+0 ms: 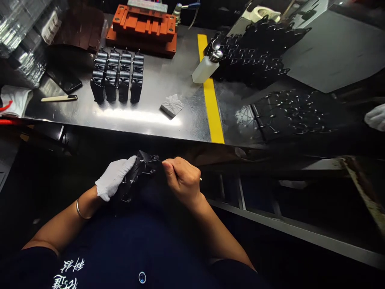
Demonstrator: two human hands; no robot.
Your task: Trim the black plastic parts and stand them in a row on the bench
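Note:
In a white glove, my left hand [116, 178] is closed on a black plastic part [135, 172] with several small posts and corners, held in front of my body below the table edge. My bare right hand [183, 176] is closed in a pinch just to the right of it. A thin tool [160, 161] pokes out of its fingertips, the tip by the part's upper right corner; a pale end shows behind the fist. Whether the tip touches the part I cannot tell.
On the metal table [129, 124] stand several black parts in rows [117, 76], an orange fixture [144, 28], a white bottle [205, 69], a folded cloth [172, 105], a utility knife [59, 98] and a phone [67, 80]. Black parts [246, 52] pile up right of the yellow tape [213, 108]. Another person's gloved hand [375, 117] shows far right.

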